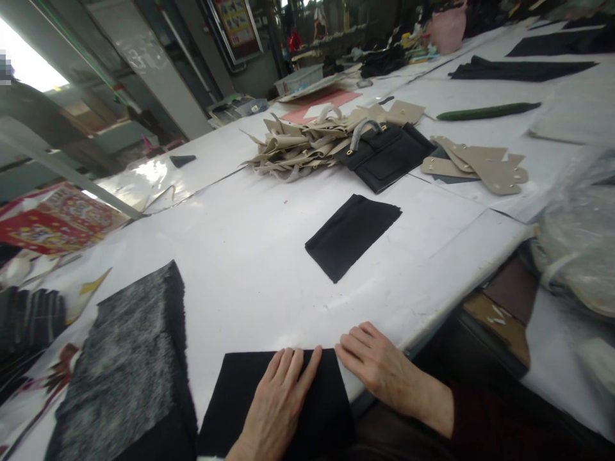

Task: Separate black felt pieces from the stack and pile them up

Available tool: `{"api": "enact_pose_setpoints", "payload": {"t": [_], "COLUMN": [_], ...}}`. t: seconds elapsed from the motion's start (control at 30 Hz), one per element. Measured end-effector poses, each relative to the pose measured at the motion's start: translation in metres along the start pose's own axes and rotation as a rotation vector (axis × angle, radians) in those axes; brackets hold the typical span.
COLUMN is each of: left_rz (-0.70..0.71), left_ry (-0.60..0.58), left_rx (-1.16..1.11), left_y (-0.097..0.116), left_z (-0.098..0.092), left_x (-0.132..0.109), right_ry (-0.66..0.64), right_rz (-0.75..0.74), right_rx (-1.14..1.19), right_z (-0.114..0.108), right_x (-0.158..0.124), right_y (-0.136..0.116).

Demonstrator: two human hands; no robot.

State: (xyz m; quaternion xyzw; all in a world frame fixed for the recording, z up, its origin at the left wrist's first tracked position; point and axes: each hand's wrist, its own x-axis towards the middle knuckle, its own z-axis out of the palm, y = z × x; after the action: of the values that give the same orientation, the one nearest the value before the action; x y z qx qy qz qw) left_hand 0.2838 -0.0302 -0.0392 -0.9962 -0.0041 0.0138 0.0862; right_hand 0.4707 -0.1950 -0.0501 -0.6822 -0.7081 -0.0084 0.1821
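A black fabric piece (230, 390) lies flat at the table's near edge. My left hand (281, 400) rests on it palm down, fingers stretched toward its far edge. At its far right corner is my right hand (377, 368), fingers curled together and closed on the corner; the thumb is hidden. Farther out on the table lies a smaller folded black fabric piece (353, 234), apart from both hands. To the left stands a tall stack of dark fabric (129, 346) with a fuzzy grey top.
Beyond are a black handbag (391, 153), a heap of beige bag pieces (302, 144), loose beige parts (485, 163) and a cucumber (487, 112). A plastic-wrapped bundle (581, 237) is beside the table at right. A red printed box (57, 218) is at left, near a person (38, 121).
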Motion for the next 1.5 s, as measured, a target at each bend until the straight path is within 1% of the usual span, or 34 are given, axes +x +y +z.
{"api": "enact_pose_setpoints", "payload": {"t": [0.07,0.13,0.2,0.3,0.43,0.57,0.67,0.77,0.87,0.93,0.97,1.03,1.07,1.17,1.23,1.27,1.33,1.4,1.43,1.47,1.5], "left_rz": [0.003,-0.001,-0.005,-0.010,-0.038,-0.132,-0.186,-0.257,-0.415,-0.508,-0.523,-0.489,-0.455,-0.373,-0.372,-0.385,-0.416,-0.436,-0.449,-0.477,-0.516], "left_ry": [0.009,0.023,0.038,0.045,0.053,0.035,0.026,0.022,-0.037,-0.087,-0.109,-0.124,-0.113,-0.017,0.044,0.067,0.092,0.083,0.074,0.078,0.110], "left_rx": [0.013,0.024,0.025,0.001,-0.047,-0.075,-0.085,-0.172,-0.342,-0.426,-0.450,-0.465,-0.465,-0.501,-0.581,-0.636,-0.766,-0.914,-0.985,-1.042,-1.083], "left_y": [0.000,0.001,0.001,0.000,-0.004,-0.018,-0.036,-0.056,-0.072,-0.079,-0.081,-0.081,-0.079,-0.073,-0.070,-0.069,-0.068,-0.066,-0.066,-0.065,-0.065], "left_z": [0.000,0.000,0.001,0.000,0.001,0.005,0.007,0.002,-0.009,-0.017,-0.019,-0.022,-0.022,-0.018,-0.015,-0.015,-0.016,-0.020,-0.022,-0.024,-0.025], "left_x": [0.000,0.000,0.000,-0.003,-0.013,-0.031,-0.046,-0.053,-0.047,-0.039,-0.034,-0.028,-0.027,-0.029,-0.029,-0.026,-0.011,0.020,0.041,0.064,0.090], "right_ry": [0.048,0.093,0.108,0.126,0.152,0.171,0.197,0.205,0.159,0.119,0.106,0.090,0.077,0.025,-0.021,-0.054,-0.137,-0.194,-0.195,-0.180,-0.157], "right_rz": [0.093,0.140,0.138,0.152,0.181,0.190,0.194,0.200,0.263,0.324,0.343,0.346,0.334,0.280,0.266,0.292,0.407,0.524,0.542,0.531,0.514], "right_rx": [0.058,0.106,0.114,0.046,-0.016,-0.033,-0.038,0.017,0.173,0.285,0.327,0.381,0.400,0.431,0.489,0.551,0.713,0.798,0.766,0.674,0.530], "right_z": [0.001,0.003,0.008,0.018,0.026,0.025,0.025,0.023,0.011,0.000,-0.004,-0.007,-0.005,0.010,0.017,0.017,0.003,-0.024,-0.039,-0.055,-0.070], "right_x": [0.001,0.005,0.010,0.012,0.003,-0.008,-0.013,-0.013,0.000,0.016,0.026,0.044,0.051,0.055,0.048,0.044,0.040,0.045,0.052,0.061,0.072], "right_y": [-0.006,-0.016,-0.027,-0.039,-0.039,-0.035,-0.035,-0.034,-0.029,-0.027,-0.026,-0.028,-0.029,-0.030,-0.022,-0.014,0.012,0.049,0.071,0.095,0.120]}}
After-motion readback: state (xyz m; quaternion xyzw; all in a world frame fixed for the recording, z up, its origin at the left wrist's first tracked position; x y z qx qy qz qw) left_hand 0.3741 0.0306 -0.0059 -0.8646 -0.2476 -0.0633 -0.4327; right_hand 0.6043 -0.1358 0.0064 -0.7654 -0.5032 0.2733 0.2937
